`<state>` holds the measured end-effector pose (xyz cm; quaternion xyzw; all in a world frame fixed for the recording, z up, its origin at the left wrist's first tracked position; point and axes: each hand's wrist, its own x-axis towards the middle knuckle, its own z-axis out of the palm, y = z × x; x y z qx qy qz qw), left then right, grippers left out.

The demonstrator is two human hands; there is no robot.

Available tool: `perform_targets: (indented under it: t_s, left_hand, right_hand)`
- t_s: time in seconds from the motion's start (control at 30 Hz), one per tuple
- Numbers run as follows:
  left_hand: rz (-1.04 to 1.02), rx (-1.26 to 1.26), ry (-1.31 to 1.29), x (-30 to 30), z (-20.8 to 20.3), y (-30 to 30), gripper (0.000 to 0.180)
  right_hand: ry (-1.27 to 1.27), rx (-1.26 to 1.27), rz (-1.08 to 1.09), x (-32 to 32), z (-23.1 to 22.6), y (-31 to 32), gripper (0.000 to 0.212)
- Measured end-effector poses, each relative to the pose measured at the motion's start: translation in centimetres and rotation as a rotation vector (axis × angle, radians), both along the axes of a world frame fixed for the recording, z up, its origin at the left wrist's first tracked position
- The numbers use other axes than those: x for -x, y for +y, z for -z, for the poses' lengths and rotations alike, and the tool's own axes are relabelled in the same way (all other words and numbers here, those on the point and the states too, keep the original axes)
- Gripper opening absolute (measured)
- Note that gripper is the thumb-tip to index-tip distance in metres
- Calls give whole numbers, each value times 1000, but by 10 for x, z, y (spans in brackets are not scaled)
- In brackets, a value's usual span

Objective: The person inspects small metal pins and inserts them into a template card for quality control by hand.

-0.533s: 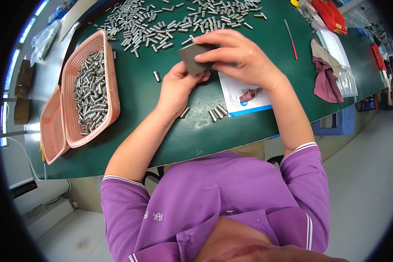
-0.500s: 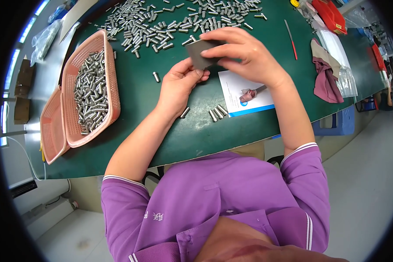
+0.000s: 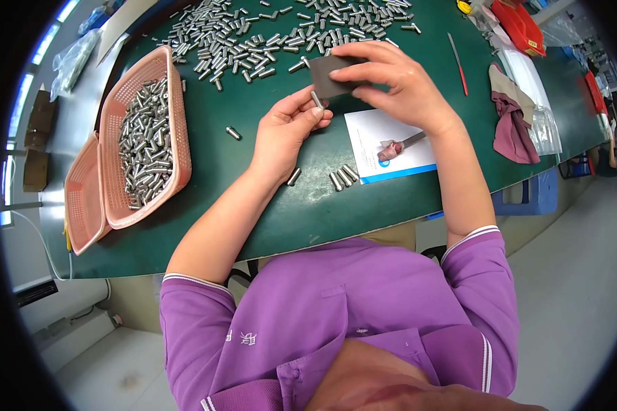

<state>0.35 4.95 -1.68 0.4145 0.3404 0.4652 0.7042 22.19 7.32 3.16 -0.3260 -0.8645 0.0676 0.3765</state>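
Observation:
Between the thumb and fingers of my left hand (image 3: 286,130) a small shiny metal pin (image 3: 317,100) is pinched, tilted with one end up. My right hand (image 3: 404,85) grips a flat, dark grey rectangular pad (image 3: 324,80), fingers across its face, just above and right of the pin. Whether pad and pin touch, I cannot tell. A single loose pin (image 3: 234,133) lies left of my left hand, and another pin (image 3: 293,177) lies beside that wrist. Three pins (image 3: 343,177) sit side by side nearer me.
Many pins (image 3: 219,41) are spread over the far part of the green table (image 3: 267,226). A pink basket (image 3: 178,130) of pins stands at left. On the right lie a white sheet (image 3: 363,133) with a wrapped-end tool, a red-handled file (image 3: 461,72), a cloth (image 3: 511,130) and a red bin (image 3: 517,27).
The pad in my right hand has moved slightly right, uncovering the pin in my left hand. The loose pin at left has rolled a little left and nearer me.

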Motion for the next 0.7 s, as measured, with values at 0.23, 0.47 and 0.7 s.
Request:
perform_targets:
  t_s: [0.23, 0.47, 0.7]
  left_hand:
    - [-15, 8, 74, -3, -4, -4, 40]
    - [-8, -19, 12, -1, 0, -1, 36]
    - [0, -9, 68, -2, -2, -3, 36]
  right_hand:
    - [58, 42, -73, 25, 0, -10, 40]
    - [-28, -46, -12, 1, -3, 0, 36]
    - [42, -8, -98, 28, -2, -10, 38]
